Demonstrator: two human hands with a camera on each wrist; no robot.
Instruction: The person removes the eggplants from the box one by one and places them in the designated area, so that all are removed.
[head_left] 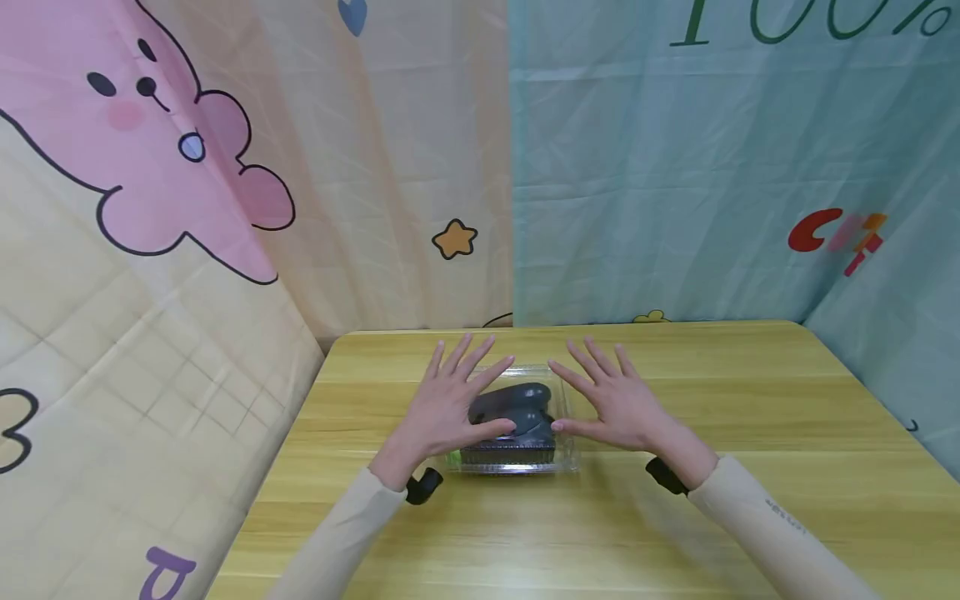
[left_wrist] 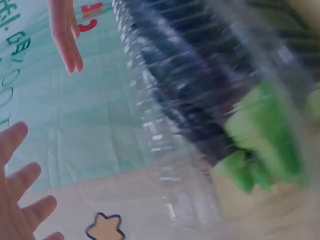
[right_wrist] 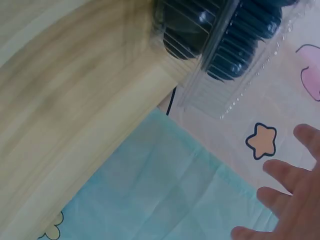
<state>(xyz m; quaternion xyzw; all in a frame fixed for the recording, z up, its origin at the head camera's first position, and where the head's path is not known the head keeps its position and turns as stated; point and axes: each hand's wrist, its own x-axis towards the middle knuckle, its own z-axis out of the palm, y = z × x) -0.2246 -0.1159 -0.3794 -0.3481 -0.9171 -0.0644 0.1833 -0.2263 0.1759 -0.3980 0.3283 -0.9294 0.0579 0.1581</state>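
A clear plastic box (head_left: 564, 462) with ribbed walls stands on the table. Inside lie several dark, glossy eggplants (head_left: 517, 406); their green stem ends (left_wrist: 272, 132) show in the left wrist view. My left hand (head_left: 442, 408) spreads its fingers over the box's left side, hiding part of it. On the box's right, my right hand (head_left: 626, 408) also has its fingers spread, the thumb tip close to the eggplants. Neither hand holds anything. Whether the fingers touch the box, I cannot tell. In the right wrist view the box (right_wrist: 200, 97) appears apart from the fingers.
The light wooden table (head_left: 675, 533) extends to both sides and in front of the box. Behind it hang printed curtains (head_left: 637, 167), peach on the left and pale blue on the right. Each wrist wears a black band (head_left: 425, 486).
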